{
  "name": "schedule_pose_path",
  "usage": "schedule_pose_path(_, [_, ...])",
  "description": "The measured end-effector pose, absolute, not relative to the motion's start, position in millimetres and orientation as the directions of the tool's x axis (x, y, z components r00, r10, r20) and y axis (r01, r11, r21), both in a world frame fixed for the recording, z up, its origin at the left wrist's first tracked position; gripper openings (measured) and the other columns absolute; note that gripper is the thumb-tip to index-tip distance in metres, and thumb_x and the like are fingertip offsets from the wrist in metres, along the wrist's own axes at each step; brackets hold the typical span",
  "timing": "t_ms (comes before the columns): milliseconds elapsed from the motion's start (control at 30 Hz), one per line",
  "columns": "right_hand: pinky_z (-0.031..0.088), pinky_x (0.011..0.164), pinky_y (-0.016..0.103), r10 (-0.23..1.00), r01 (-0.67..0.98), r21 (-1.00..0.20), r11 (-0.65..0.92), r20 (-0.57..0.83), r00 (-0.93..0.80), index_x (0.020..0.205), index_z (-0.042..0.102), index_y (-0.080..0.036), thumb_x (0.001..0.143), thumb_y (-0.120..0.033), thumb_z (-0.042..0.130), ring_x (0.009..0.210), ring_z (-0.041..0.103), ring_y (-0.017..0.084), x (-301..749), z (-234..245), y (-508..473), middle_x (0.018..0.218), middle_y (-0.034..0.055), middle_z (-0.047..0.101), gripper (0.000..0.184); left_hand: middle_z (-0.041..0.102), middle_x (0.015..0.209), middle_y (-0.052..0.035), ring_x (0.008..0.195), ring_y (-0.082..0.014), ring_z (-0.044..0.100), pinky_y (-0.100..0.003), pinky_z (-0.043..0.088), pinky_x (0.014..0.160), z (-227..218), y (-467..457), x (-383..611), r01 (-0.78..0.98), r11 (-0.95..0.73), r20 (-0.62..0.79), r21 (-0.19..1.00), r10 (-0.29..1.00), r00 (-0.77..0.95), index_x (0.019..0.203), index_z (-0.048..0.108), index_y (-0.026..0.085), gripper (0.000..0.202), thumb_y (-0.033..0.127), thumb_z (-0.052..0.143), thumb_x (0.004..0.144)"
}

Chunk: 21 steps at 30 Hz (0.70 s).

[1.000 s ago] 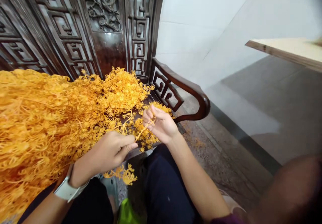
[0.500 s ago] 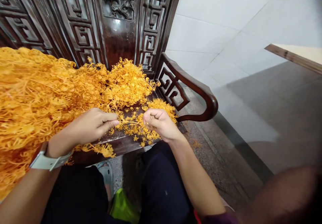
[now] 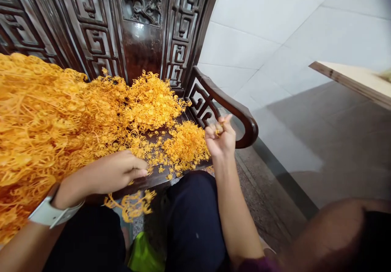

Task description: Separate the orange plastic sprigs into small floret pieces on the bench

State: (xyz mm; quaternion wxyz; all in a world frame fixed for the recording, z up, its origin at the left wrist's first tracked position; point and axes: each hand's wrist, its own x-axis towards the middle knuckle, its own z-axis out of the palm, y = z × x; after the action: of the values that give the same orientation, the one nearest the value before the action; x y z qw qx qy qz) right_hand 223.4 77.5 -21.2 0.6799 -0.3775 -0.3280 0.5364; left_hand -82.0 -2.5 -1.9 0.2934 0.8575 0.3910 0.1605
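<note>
My left hand (image 3: pixel 117 172), with a pale watch strap at the wrist, is closed in a pinch over the front of a dark wooden bench. An orange plastic-looking flower sprig (image 3: pixel 134 206) hangs just below it, and its stem runs up behind the hand. Raised near the armrest, my right hand (image 3: pixel 222 139) has its fingers curled round small orange bits, partly hidden. Between the hands lies a small pile of loose orange florets (image 3: pixel 187 145) on the seat. A large heap of orange sprigs (image 3: pixel 58 117) covers the bench to the left.
The bench has a carved lattice back (image 3: pixel 143 47) and a curved armrest (image 3: pixel 236 107) on the right. A wooden board edge (image 3: pixel 345 78) juts in at right, before a pale tiled wall (image 3: pixel 244 35). Something bright green (image 3: pixel 146 251) lies between my legs.
My right hand has moved up and right, away from the left hand and toward the armrest. The left hand has dropped slightly, and the sprig below it hangs lower.
</note>
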Motion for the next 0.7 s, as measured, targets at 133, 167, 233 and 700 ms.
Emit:
schedule_pose_path(133, [0.019,0.046,0.026,0.976,-0.401,-0.916,-0.01,-0.096,0.194,0.077,0.049,-0.024,0.079,-0.061,0.085,0.052,0.014,0.009,249,-51,94,0.059,-0.0099,0.023,0.052,0.056,0.064,0.0017,0.062,-0.0136,0.057,-0.027,0.039,0.064,-5,2,-97,0.647,-0.405,-0.043,0.646,0.827,0.56,0.074,0.052,0.021,0.042,0.042,0.044,0.109])
schedule_pose_path(167, [0.02,0.047,0.025,0.981,-0.383,-0.922,-0.056,-0.122,0.15,0.078,0.051,-0.023,0.076,-0.06,0.088,0.053,0.016,0.009,249,-57,95,0.061,-0.0095,0.027,0.052,0.056,0.065,0.0015,0.062,-0.0138,0.056,-0.027,0.038,0.064,-5,5,-99,0.655,-0.385,-0.048,0.65,0.84,0.541,0.074,0.051,0.021,0.043,0.044,0.043,0.109])
schedule_pose_path(233, [0.022,0.048,0.024,0.99,-0.33,-0.942,-0.064,-0.102,0.099,0.081,0.056,-0.022,0.077,-0.057,0.088,0.055,0.021,0.008,244,-64,94,0.066,-0.0076,0.036,0.048,0.055,0.065,0.0014,0.062,-0.0144,0.055,-0.028,0.037,0.063,-6,12,-100,0.677,-0.368,-0.055,0.637,0.855,0.516,0.075,0.049,0.021,0.043,0.046,0.042,0.109])
schedule_pose_path(700, [0.045,0.059,0.031,0.956,0.494,-0.868,0.057,-0.095,-0.277,0.089,0.065,-0.018,0.088,-0.046,0.068,0.059,0.056,0.015,244,-97,101,0.077,0.0031,0.066,0.028,0.053,0.061,-0.0025,0.052,-0.0179,0.041,-0.033,0.019,0.058,-21,26,-91,0.919,-0.279,-0.094,0.277,0.944,0.315,0.079,0.055,0.024,0.034,0.047,0.048,0.104])
